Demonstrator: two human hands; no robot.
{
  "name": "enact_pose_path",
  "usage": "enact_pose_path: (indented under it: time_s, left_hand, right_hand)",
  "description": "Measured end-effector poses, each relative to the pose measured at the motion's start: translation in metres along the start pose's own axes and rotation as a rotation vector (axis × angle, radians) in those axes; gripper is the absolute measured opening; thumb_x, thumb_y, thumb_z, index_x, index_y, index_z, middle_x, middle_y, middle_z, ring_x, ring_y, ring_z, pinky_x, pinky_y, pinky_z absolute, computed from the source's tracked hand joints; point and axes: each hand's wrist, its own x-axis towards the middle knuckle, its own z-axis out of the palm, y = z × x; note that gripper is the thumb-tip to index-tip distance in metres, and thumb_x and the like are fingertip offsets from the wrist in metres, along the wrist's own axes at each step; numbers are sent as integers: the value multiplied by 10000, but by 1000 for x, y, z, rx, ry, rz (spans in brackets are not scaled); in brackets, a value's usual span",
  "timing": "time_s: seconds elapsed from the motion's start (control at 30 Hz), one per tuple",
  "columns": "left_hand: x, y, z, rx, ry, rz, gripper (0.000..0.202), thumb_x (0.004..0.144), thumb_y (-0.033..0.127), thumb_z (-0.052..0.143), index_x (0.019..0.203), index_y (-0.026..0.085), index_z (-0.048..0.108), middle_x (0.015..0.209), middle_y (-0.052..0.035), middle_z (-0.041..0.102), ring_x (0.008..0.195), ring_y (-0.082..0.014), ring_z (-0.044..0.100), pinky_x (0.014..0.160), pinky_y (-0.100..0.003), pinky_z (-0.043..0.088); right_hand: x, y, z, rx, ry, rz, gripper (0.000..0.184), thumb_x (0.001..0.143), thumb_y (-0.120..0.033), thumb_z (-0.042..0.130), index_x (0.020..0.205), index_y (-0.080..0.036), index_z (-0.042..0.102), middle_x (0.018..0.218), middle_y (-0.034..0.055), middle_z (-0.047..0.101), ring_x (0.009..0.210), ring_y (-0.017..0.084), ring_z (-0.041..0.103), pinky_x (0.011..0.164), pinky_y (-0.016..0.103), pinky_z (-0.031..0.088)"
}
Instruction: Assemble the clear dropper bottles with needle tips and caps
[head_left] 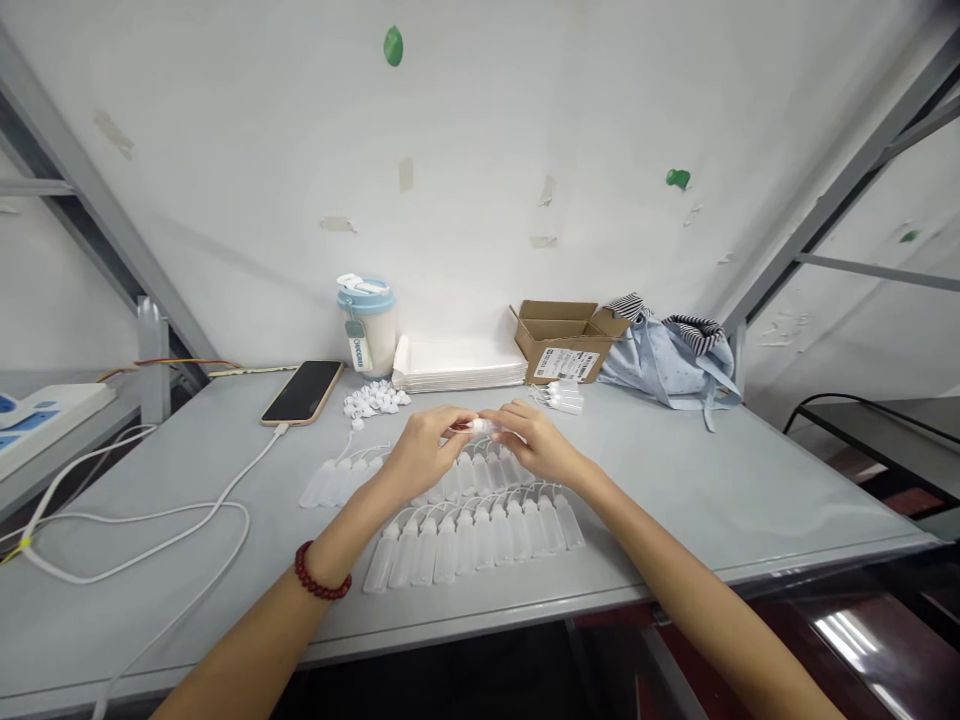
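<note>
My left hand (429,447) and my right hand (534,438) meet over the middle of the grey table (712,490). Both pinch the ends of one small clear plastic bottle (480,426) held sideways between them. Beneath and in front of my hands lie rows of several similar small clear bottles (480,530). A shorter row of bottles (341,478) lies to the left. A red bead bracelet (319,580) sits on my left wrist.
A pile of small white caps (375,399) lies behind the bottles. Farther back are a phone (304,391) with a white cable (150,530), a lidded cup (367,322), stacked white trays (459,364), an open cardboard box (566,342) and a blue cloth bag (667,365).
</note>
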Motion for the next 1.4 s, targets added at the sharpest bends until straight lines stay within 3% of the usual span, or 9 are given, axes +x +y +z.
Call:
enact_pose_path:
  time_s: [0.23, 0.37, 0.5, 0.67, 0.83, 0.97, 1.17, 1.3, 1.4]
  left_hand:
    - [0, -3, 3, -11, -38, -94, 240, 844, 321, 478, 774, 176, 656, 652, -17, 675, 618, -177, 635, 582, -268, 498]
    - [0, -3, 4, -16, -8, -80, 220, 841, 325, 499, 818, 179, 662, 738, -23, 698, 663, -173, 641, 607, -263, 511]
    - [0, -5, 5, 1, 65, -18, 192, 820, 296, 553, 917, 181, 673, 935, -55, 709, 854, -198, 643, 743, -290, 520]
    - [-1, -5, 6, -43, 119, 114, 174, 820, 258, 583, 915, 172, 700, 914, -66, 703, 835, -189, 638, 740, -301, 535]
    - [1, -2, 2, -265, 79, -10, 216, 785, 341, 647, 907, 178, 720, 934, -65, 695, 844, -198, 649, 712, -296, 556]
    - [4, 1, -2, -314, 19, -132, 238, 778, 364, 645, 886, 164, 715, 794, -40, 692, 743, -180, 643, 654, -277, 547]
    - [2, 1, 1, -231, 62, -53, 184, 793, 322, 625, 838, 159, 700, 865, -58, 689, 785, -187, 645, 677, -285, 543]
    - [-1, 4, 4, -181, 74, 66, 125, 813, 260, 608, 847, 174, 692, 896, -58, 688, 846, -184, 632, 711, -278, 526]
    - [-2, 7, 5, -182, 57, 87, 117, 820, 240, 596, 866, 178, 684, 914, -55, 684, 860, -179, 631, 727, -275, 524]
  right_hand:
    - [0, 0, 4, -234, 36, -86, 333, 914, -121, 414, 1200, -181, 573, 819, 93, 585, 769, 234, 435, 661, 340, 419]
    - [0, -3, 4, -276, 35, -64, 301, 919, -135, 413, 1159, -156, 593, 802, 100, 581, 765, 239, 441, 657, 339, 411]
    - [0, -2, 2, -61, 35, 7, 279, 923, -187, 452, 1153, -162, 606, 813, 84, 627, 749, 213, 491, 691, 330, 421]
    - [2, -5, -2, 283, -24, 176, 295, 926, -301, 479, 1138, -183, 647, 952, 66, 695, 752, 172, 566, 666, 280, 424]
    - [4, -11, -6, 504, -46, 264, 333, 909, -350, 490, 1141, -180, 659, 1042, 64, 691, 779, 169, 580, 646, 262, 417]
    - [4, -11, -5, 583, -52, 285, 332, 894, -376, 505, 1107, -183, 670, 1014, 59, 681, 750, 157, 559, 659, 268, 411]
    - [3, -8, -3, 775, -92, 359, 328, 882, -438, 505, 921, -152, 661, 672, -6, 543, 593, 107, 441, 574, 247, 336]
    - [4, -7, -4, 933, -126, 428, 377, 853, -487, 530, 677, -154, 526, 611, -26, 452, 520, 80, 348, 489, 235, 240]
    - [4, -7, -5, 968, -158, 452, 399, 862, -502, 508, 656, -161, 488, 568, -43, 396, 500, 77, 303, 472, 237, 204]
